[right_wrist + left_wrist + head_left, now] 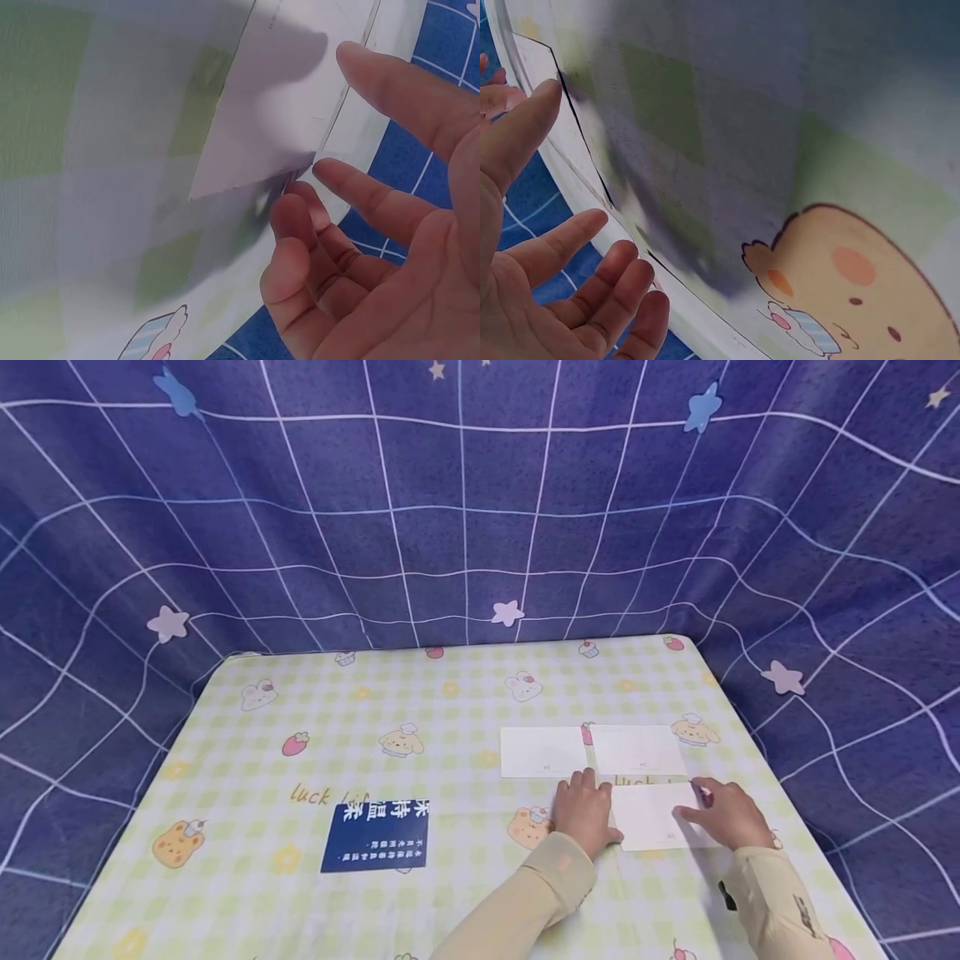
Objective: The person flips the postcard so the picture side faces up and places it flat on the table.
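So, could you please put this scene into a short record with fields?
Left hand: at the left edge of the near white card
Right hand: at that card's right end
Far white cards: two, side by side, left one and right one
Blue card: white lettering, apart on the left
Tablecloth: green-checked, cartoon prints
Backdrop: blue, line grid, stars

White cards (543,752), blue card (375,850) on checked tablecloth (247,902)

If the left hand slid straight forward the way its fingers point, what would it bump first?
Probably the back-left white card, right by the left hand; whether they touch is unclear.
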`<state>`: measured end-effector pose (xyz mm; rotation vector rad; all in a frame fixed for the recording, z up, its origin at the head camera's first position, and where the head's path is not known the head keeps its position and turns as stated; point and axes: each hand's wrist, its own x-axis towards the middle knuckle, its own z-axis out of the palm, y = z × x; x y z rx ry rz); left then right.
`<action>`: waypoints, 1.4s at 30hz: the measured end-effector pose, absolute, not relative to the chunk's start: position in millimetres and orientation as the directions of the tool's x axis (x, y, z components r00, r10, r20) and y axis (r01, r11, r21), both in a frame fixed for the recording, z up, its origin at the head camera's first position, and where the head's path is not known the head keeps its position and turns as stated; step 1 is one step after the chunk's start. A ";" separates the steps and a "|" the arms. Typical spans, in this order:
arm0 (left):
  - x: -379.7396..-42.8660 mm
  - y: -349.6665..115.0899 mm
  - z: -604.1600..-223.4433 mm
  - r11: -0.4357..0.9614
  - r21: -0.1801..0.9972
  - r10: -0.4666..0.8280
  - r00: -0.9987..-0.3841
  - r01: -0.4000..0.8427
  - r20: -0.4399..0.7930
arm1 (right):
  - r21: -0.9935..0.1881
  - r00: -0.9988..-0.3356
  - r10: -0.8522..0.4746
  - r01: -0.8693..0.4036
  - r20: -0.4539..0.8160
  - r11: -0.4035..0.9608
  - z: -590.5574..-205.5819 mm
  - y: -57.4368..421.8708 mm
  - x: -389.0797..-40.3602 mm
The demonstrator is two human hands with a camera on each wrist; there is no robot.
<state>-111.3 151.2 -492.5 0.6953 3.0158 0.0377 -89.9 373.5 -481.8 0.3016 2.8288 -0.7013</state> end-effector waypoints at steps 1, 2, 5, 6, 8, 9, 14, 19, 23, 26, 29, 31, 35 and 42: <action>-111.5 151.6 -492.6 0.898 0.035 0.439 -0.897 0.438 -0.038 | -0.433 -0.955 0.152 0.253 -0.255 0.865 -481.5 373.1 -90.0; -111.7 152.0 -492.9 0.897 0.037 0.442 -0.897 0.440 -0.034 | -0.431 -0.954 0.156 0.257 -0.257 0.865 -481.3 372.7 -90.2; -112.2 153.5 -493.8 0.894 0.035 0.447 -0.894 0.446 -0.023 | -0.431 -0.953 0.159 0.261 -0.259 0.864 -480.9 371.3 -90.6; -112.2 154.1 -493.9 0.894 0.027 0.449 -0.894 0.448 -0.019 | -0.431 -0.953 0.158 0.261 -0.259 0.864 -481.1 371.0 -90.7; -112.3 155.3 -495.0 0.893 0.014 0.449 -0.893 0.449 -0.012 | -0.432 -0.952 0.160 0.264 -0.262 0.862 -481.5 370.6 -90.8; -112.4 156.0 -495.5 0.894 0.009 0.448 -0.894 0.448 -0.010 | -0.434 -0.951 0.160 0.266 -0.265 0.861 -481.9 370.7 -90.6; -112.5 158.8 -496.3 0.898 -0.002 0.440 -0.898 0.440 -0.024 | -0.433 -0.949 0.173 0.277 -0.263 0.858 -483.1 371.1 -89.9; -112.8 159.9 -494.1 0.901 -0.017 0.432 -0.900 0.434 -0.052 | -0.450 -0.951 0.189 0.284 -0.244 0.847 -483.0 370.8 -90.3; -113.7 160.6 -492.6 0.903 -0.023 0.428 -0.902 0.430 -0.059 | -0.456 -0.950 0.200 0.293 -0.242 0.841 -484.6 371.3 -90.9; -114.4 161.2 -493.4 0.905 -0.021 0.422 -0.905 0.424 -0.057 | -0.457 -0.950 0.205 0.295 -0.236 0.839 -485.8 371.8 -90.7; -115.2 162.0 -495.1 0.906 -0.017 0.421 -0.905 0.422 -0.060 | -0.459 -0.946 0.216 0.307 -0.241 0.834 -486.7 373.5 -89.7; -115.5 162.3 -495.6 0.905 -0.009 0.423 -0.904 0.424 -0.064 | -0.462 -0.940 0.225 0.324 -0.257 0.826 -486.8 375.6 -88.6; -115.2 162.5 -496.4 0.902 0.007 0.431 -0.901 0.431 -0.047 | -0.465 -0.927 0.232 0.351 -0.294 0.813 -485.0 381.5 -86.0; -113.9 161.3 -498.7 0.896 0.030 0.442 -0.897 0.442 -0.002 | -0.474 -0.923 0.214 0.351 -0.320 0.807 -481.0 391.1 -78.5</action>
